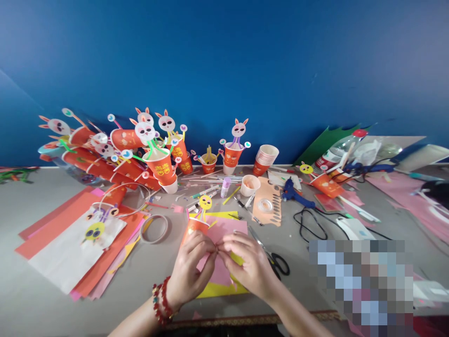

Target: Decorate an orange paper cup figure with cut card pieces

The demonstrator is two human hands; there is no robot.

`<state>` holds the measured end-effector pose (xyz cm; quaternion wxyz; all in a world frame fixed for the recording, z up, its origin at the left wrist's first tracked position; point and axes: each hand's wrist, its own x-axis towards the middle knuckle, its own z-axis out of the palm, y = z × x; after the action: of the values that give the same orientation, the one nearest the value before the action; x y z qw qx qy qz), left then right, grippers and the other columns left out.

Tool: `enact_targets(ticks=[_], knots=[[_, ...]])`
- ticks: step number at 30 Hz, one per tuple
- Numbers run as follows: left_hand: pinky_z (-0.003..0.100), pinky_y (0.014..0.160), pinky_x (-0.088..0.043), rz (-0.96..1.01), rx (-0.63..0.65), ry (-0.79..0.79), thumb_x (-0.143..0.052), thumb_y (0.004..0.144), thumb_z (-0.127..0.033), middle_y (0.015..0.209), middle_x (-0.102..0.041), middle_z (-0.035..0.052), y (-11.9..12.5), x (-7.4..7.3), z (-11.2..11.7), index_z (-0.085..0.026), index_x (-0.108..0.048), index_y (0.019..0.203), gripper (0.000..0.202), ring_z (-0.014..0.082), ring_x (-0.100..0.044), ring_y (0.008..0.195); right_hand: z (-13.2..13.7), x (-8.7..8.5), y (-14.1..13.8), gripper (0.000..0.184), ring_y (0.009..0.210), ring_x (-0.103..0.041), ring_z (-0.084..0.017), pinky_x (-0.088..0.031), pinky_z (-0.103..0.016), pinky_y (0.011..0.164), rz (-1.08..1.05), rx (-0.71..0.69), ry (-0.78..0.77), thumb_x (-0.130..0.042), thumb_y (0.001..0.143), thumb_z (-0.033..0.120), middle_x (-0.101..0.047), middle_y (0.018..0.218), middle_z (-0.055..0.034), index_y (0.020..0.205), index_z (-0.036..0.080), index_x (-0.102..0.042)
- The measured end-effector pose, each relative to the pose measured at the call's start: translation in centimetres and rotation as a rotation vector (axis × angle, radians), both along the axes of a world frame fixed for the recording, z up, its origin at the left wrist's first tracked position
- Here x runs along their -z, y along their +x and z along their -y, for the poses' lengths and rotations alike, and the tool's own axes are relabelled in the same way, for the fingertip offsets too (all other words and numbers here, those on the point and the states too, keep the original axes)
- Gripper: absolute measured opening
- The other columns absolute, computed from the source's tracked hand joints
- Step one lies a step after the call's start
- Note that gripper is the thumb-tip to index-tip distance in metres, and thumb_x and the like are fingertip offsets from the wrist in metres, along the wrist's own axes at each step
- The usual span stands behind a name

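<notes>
Near the middle of the table my left hand (196,264) and my right hand (247,262) meet fingertip to fingertip. Both are closed in a pinch, and whatever lies between the fingertips is too small to make out. Just behind my left hand stands an orange paper cup (194,226) with a yellow rabbit face (205,202) rising from it on a purple strip. Under my hands lie pink paper (233,228) and yellow paper (224,290). Scissors with black handles (280,264) rest beside my right hand, partly behind it.
Finished-looking rabbit cups (161,164) crowd the back left. Coloured paper sheets (70,255) and a tape roll (153,229) lie at left. A blue glue gun (298,194) with a black cord, a glue stick (225,187) and stacked cups (264,159) stand behind. A blue wall closes the back.
</notes>
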<state>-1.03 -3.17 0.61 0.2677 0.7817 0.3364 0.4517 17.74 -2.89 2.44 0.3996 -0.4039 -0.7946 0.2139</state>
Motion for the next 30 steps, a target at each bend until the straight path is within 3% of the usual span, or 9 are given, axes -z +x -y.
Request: enact_targets(ticks=[18, 24, 30], knots=[[0.033, 0.072, -0.046, -0.017, -0.008, 0.004, -0.052, 0.087, -0.002, 0.084, -0.061, 0.0050, 0.0, 0.0, -0.1, -0.019, -0.055, 0.090, 0.017, 0.0185, -0.054, 0.078, 0.1, -0.2, -0.1, 0.020, 0.078, -0.070, -0.021, -0.058, -0.037, 0.079, 0.025, -0.005, 0.030, -0.055, 0.087, 0.007, -0.075, 0.084, -0.0062, 0.085, 0.022, -0.067], [0.033, 0.070, -0.045, -0.024, -0.026, -0.013, -0.052, 0.087, -0.003, 0.083, -0.061, 0.0051, 0.1, 0.0, -0.1, -0.020, -0.054, 0.088, 0.017, 0.0188, -0.053, 0.077, 0.3, -0.2, -0.2, 0.017, 0.078, -0.070, -0.022, -0.056, -0.034, 0.072, 0.097, 0.025, 0.116, -0.056, 0.087, 0.008, -0.074, 0.086, -0.0066, 0.083, 0.023, -0.062], [0.032, 0.069, -0.043, 0.016, -0.030, -0.063, -0.050, 0.089, -0.005, 0.081, -0.059, 0.0047, -0.1, -0.3, 0.0, -0.020, -0.053, 0.086, 0.015, 0.0187, -0.053, 0.076, -0.4, 0.6, 1.2, 0.017, 0.080, -0.068, -0.021, -0.053, -0.030, 0.071, 0.080, 0.100, 0.056, -0.052, 0.085, 0.007, -0.071, 0.085, -0.0058, 0.084, 0.022, -0.059]])
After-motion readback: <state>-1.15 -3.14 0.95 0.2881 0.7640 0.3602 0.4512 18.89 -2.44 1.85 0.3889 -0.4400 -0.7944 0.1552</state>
